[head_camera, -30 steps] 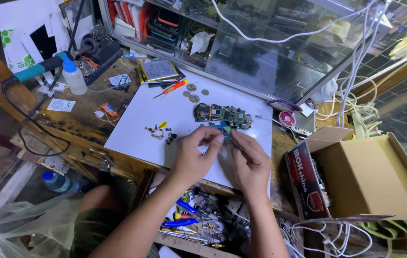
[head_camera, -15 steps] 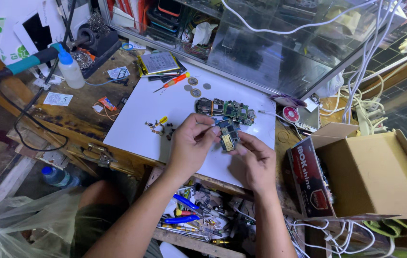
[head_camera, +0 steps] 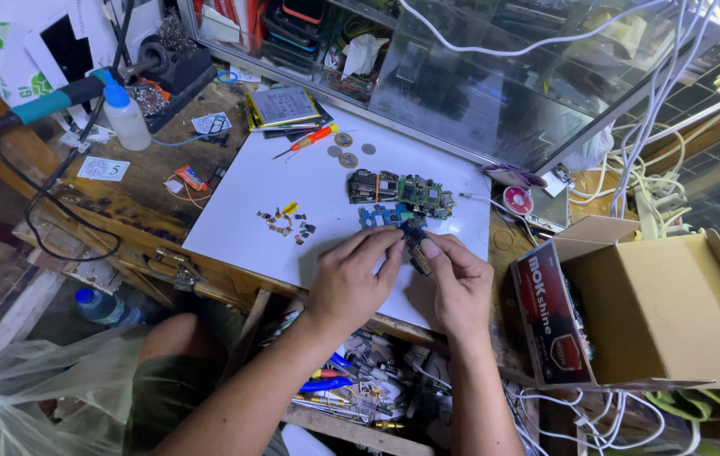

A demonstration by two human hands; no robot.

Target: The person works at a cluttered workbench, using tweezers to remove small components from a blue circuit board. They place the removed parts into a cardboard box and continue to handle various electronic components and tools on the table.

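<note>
Over the white work mat (head_camera: 292, 190), seen from the head camera, both hands meet at the near edge around a small circuit board (head_camera: 415, 245), a dark piece with a blue part showing just above the fingers. It looks light, thin and stiff, with fine parts on its face that would likely be fragile, so the bare edges seem the safest place to pinch it rather than the populated face. The left hand (head_camera: 351, 279) is curled, its fingertips closed on the board's left side; the right hand (head_camera: 461, 283) pinches the right side between thumb and forefinger. Both forearms come up from below, wrists bent down, the hands nearly touching. Just beyond lie larger green boards (head_camera: 402, 190), well to the left a scatter of tiny parts (head_camera: 285, 221), and farther back an orange-handled screwdriver (head_camera: 309, 139). An open cardboard box (head_camera: 664, 312) stands at the right.
</note>
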